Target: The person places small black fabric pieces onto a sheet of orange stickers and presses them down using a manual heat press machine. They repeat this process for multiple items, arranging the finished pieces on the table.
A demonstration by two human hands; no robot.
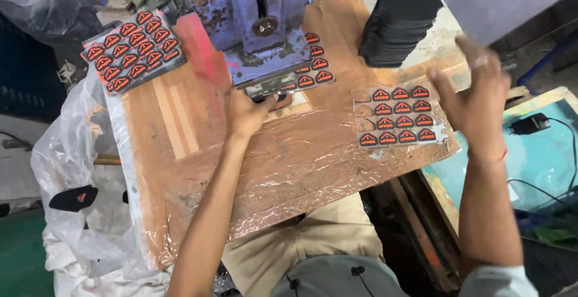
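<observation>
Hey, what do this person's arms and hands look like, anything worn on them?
Both forearms are bare. The right arm shows a pale grey-blue sleeve edge at the upper arm, a thin reddish band at the wrist, and what looks like a ring on the right hand. The left hand shows nothing worn.

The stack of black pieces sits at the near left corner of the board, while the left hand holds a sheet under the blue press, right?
Not quite: the head view shows the stack of black pieces at the far right. The left hand is at the sheet under the blue press.
</observation>
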